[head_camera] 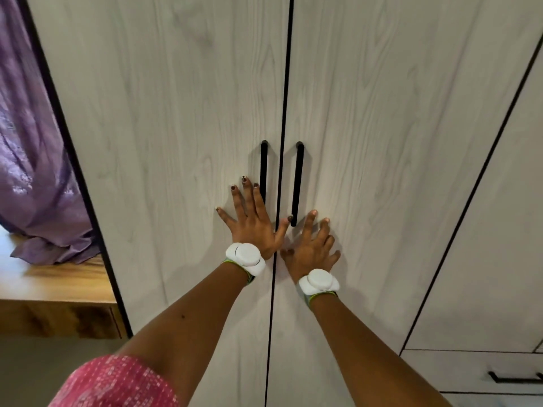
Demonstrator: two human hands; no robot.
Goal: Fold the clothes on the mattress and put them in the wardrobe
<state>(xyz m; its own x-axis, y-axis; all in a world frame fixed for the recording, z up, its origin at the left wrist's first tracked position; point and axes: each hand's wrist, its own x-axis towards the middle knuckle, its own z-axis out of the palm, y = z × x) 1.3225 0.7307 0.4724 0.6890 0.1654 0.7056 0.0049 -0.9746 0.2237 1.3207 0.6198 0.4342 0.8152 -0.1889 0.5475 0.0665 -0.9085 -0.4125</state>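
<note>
Pink sleeve; left hand, right hand splayed flat on wardrobe.

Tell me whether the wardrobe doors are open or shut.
Shut. The two wardrobe doors meet at a thin dark seam, and the left hand and right hand lie flat against them.

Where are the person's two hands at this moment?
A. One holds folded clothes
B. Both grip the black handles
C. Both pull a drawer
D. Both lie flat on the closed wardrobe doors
D: the left hand and right hand lie open-palmed on the closed wardrobe doors, beside the black handles.
</note>
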